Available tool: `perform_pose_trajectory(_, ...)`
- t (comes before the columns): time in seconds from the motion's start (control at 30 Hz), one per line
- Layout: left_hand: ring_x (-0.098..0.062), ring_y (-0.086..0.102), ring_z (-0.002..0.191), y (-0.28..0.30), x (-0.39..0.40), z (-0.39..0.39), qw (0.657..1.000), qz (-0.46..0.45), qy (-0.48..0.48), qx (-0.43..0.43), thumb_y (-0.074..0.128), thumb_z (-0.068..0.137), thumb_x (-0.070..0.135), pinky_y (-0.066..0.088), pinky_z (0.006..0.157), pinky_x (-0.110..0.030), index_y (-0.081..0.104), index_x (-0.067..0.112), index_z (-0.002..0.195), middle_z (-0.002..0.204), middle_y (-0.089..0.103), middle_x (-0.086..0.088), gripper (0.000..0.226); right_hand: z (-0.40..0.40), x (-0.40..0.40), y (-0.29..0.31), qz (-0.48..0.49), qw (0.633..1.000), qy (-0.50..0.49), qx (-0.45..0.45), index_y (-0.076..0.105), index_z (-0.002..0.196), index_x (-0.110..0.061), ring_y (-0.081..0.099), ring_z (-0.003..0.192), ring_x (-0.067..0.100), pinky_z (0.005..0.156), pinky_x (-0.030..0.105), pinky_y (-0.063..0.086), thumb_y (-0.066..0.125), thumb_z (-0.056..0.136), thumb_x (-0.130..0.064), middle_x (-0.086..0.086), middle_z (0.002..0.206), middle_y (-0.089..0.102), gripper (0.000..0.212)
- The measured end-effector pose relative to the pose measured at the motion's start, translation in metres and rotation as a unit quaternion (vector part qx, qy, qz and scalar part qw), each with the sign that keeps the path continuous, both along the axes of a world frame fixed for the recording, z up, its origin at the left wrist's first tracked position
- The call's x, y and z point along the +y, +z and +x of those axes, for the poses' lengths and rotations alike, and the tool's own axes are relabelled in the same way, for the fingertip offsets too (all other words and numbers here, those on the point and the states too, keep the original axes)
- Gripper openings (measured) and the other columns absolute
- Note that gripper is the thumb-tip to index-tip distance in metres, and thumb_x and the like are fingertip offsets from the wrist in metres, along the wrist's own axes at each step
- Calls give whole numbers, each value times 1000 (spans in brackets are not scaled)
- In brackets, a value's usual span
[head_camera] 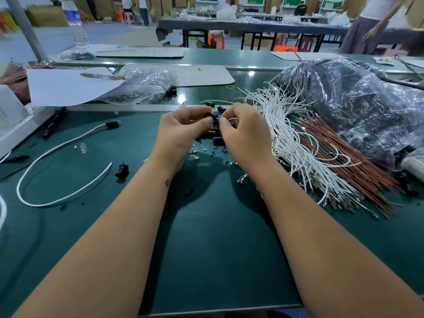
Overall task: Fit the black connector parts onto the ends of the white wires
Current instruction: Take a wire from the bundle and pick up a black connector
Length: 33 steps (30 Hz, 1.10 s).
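My left hand pinches a small black connector between thumb and fingers at the middle of the green table. My right hand faces it, fingertips closed on the end of a thin white wire right beside the connector. Whether the wire tip is inside the connector I cannot tell. A small pile of loose black connectors lies under and between both hands, partly hidden. A large bundle of white wires with metal terminals fans out to the right of my right hand.
Brown wires lie beside the white bundle, under a crinkled plastic bag. At left lie a long white cable with a black plug, a single black connector, white paper and a bag of parts. Small black scraps dot the table.
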<state>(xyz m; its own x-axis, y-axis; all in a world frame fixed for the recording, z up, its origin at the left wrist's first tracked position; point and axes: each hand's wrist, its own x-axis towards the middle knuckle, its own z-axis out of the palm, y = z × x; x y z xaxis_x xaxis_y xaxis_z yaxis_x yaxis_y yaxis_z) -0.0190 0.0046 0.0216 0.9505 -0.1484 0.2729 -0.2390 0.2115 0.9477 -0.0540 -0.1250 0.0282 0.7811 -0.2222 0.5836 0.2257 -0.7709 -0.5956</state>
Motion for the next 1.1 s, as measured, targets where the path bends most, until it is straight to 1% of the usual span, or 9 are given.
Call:
perform_pose_trajectory(0.1, -12, 66, 74, -1, 1, 1, 1000, 1, 0, -3, 68, 82, -7, 54, 76, -21, 70, 9, 94, 84, 72, -6, 21, 2, 2, 0, 45, 998, 43, 21, 60, 82, -18, 57, 77, 17, 68, 31, 45, 59, 91, -15, -1, 81, 60, 10)
perform_pose_trajectory(0.2, -12, 66, 74, -2, 2, 1, 1000, 12, 1, -4, 70, 80, -6, 54, 74, -21, 71, 10, 93, 82, 72, -5, 20, 3, 2, -1, 87, 994, 62, 32, 60, 84, -19, 55, 74, 13, 68, 28, 44, 57, 93, -15, -3, 79, 60, 11)
perform_pose_trajectory(0.33, -12, 67, 71, -2, 2, 2, 1000, 15, 1, 6, 70, 81, -5, 53, 71, -20, 71, 10, 91, 76, 73, -2, 18, 2, -1, 2, 130, 988, 72, 34, 68, 82, -15, 60, 69, 6, 66, 19, 49, 62, 90, -11, -5, 74, 64, 11)
perform_pose_trajectory(0.47, -10, 66, 67, -1, 2, 2, 1000, 5, 4, 18, 69, 81, -7, 53, 68, -18, 69, 8, 89, 73, 72, -1, 17, 1, -3, 3, 126, 989, 76, 30, 72, 84, -15, 63, 72, 2, 67, 10, 48, 66, 86, -8, -7, 76, 67, 9)
perform_pose_trajectory(0.6, -15, 67, 74, -1, 2, 3, 999, 2, 8, 32, 71, 80, -6, 55, 73, -21, 68, 3, 97, 85, 70, -11, 20, 2, -3, 2, 113, 992, 62, 17, 67, 83, -18, 63, 74, 2, 70, 10, 49, 67, 86, -8, -11, 75, 63, 10)
perform_pose_trajectory(0.7, -16, 68, 74, 0, 1, 2, 1000, 12, 3, 27, 72, 78, -6, 54, 72, -21, 68, 7, 92, 83, 71, -8, 19, 2, -4, 1, 117, 991, 59, 17, 64, 82, -18, 61, 73, 2, 65, 7, 45, 66, 89, -10, -12, 74, 61, 10)
perform_pose_trajectory(0.8, -14, 68, 72, 0, 1, 1, 1000, 18, 4, 17, 72, 78, -6, 54, 71, -20, 69, 8, 90, 80, 71, -6, 19, 3, -3, 1, 128, 989, 66, 24, 63, 83, -18, 56, 70, -2, 62, 5, 41, 63, 91, -12, -11, 74, 60, 10)
perform_pose_trajectory(0.9, -13, 68, 71, 1, 0, 0, 1000, 0, 0, 19, 72, 77, -8, 55, 71, -21, 70, 8, 88, 74, 72, -3, 19, 3, -3, 1, 154, 986, 61, 24, 63, 83, -18, 54, 67, -3, 60, 5, 40, 62, 92, -13, -13, 73, 59, 10)
perform_pose_trajectory(1.1, -15, 68, 70, 1, -2, -3, 999, -29, -9, 29, 72, 76, -8, 55, 72, -22, 70, 6, 88, 74, 73, -4, 18, 3, -1, -2, 179, 982, 59, 23, 64, 82, -17, 54, 65, 2, 59, 10, 43, 62, 92, -13, -9, 72, 61, 11)
